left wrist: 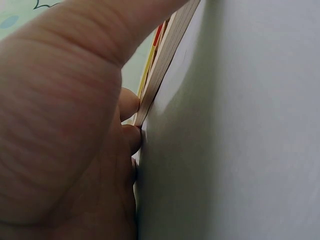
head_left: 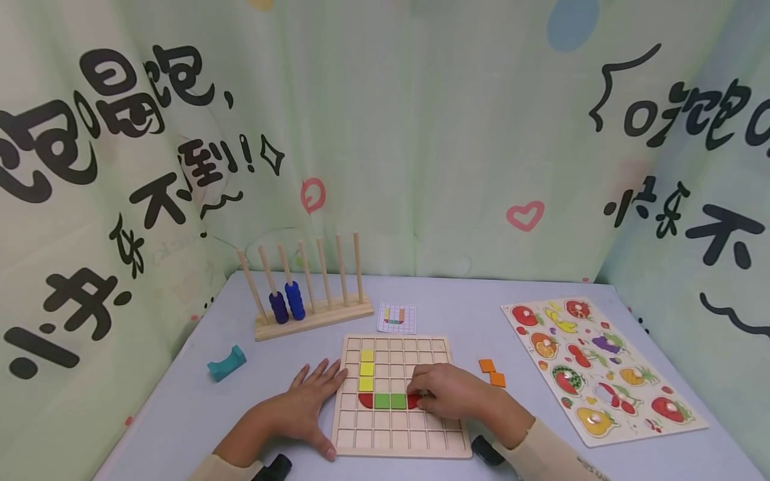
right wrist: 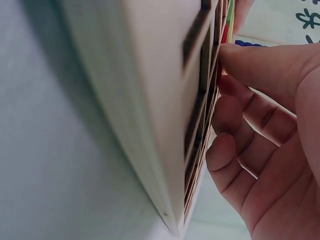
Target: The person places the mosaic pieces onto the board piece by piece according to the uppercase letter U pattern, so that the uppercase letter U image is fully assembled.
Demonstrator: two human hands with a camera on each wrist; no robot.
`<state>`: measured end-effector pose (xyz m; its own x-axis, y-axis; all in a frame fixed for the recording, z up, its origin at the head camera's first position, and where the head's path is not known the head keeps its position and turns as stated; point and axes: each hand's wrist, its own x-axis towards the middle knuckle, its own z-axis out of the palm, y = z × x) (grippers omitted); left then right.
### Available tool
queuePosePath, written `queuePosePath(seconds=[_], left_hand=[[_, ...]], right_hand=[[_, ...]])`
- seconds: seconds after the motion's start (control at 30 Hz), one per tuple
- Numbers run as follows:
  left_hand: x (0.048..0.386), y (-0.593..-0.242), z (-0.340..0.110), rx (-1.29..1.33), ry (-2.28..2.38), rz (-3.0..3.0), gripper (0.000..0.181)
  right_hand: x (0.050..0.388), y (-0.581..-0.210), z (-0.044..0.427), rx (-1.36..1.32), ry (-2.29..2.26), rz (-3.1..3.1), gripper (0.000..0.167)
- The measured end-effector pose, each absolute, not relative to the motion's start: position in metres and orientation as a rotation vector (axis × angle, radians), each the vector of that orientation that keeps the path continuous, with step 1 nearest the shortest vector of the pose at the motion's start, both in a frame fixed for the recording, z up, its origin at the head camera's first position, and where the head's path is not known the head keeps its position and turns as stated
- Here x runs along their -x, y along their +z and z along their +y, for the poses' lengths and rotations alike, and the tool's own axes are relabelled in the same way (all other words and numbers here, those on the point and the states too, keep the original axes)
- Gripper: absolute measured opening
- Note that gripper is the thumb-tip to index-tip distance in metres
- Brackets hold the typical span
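Note:
A square wooden grid board [head_left: 400, 432] lies on the table. In it, a column of yellow square tiles [head_left: 366, 369] runs down to a rounded red tile [head_left: 365, 401], followed by green square tiles [head_left: 390, 401]. At the row's right end, my right hand [head_left: 448, 391] pinches another red tile [head_left: 412, 401] between thumb and fingertips, low in its cell; the fingers partly cover it. My left hand [head_left: 307, 404] lies spread at the board's left side, its fingertips and thumb touching the edge. The left wrist view shows the thumb base and the board's wooden side [left wrist: 167, 60].
Two orange square tiles [head_left: 493, 373] lie right of the board. A patterned card [head_left: 397, 318] sits behind it, near a peg rack [head_left: 325, 317] with blue beads. A teal curved block [head_left: 227, 364] is at left; a fruit puzzle board [head_left: 595, 374] is at right.

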<state>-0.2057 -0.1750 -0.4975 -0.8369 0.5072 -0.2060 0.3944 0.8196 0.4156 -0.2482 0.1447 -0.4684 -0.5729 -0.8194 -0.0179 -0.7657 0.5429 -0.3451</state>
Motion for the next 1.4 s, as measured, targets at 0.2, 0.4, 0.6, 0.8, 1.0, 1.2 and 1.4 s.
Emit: queuePosePath(seconds=[0.2,0.4,0.6,0.8,1.0,1.2,1.4], left_hand=[[0.204,-0.497,-0.176,-0.671,0.54,2.683,0.136],[0.204,-0.498,-0.176,-0.665,0.522,2.679,0.137],[0.206,-0.497,-0.175,-0.66,0.523,2.674,0.135],[0.207,-0.499,-0.175,-0.66,0.522,2.685,0.135],[0.207,-0.497,-0.174,-0.656,0.519,2.683,0.136],[0.207,-0.496,-0.174,-0.657,0.513,2.685,0.135],[0.207,-0.499,-0.176,-0.673,0.519,2.686,0.136]], right_hand=[[0.247,-0.465,0.154,1.259,-0.502,2.619,0.017],[0.242,-0.465,0.183,1.136,-0.627,2.654,0.018],[0.235,-0.47,0.216,1.047,-0.641,2.71,0.023],[0.227,-0.469,0.244,0.939,-0.626,2.734,0.028],[0.222,-0.469,0.263,0.845,-0.6,2.746,0.03],[0.222,-0.469,0.275,0.834,-0.609,2.739,0.03],[0.221,-0.47,0.28,0.782,-0.588,2.72,0.029]])
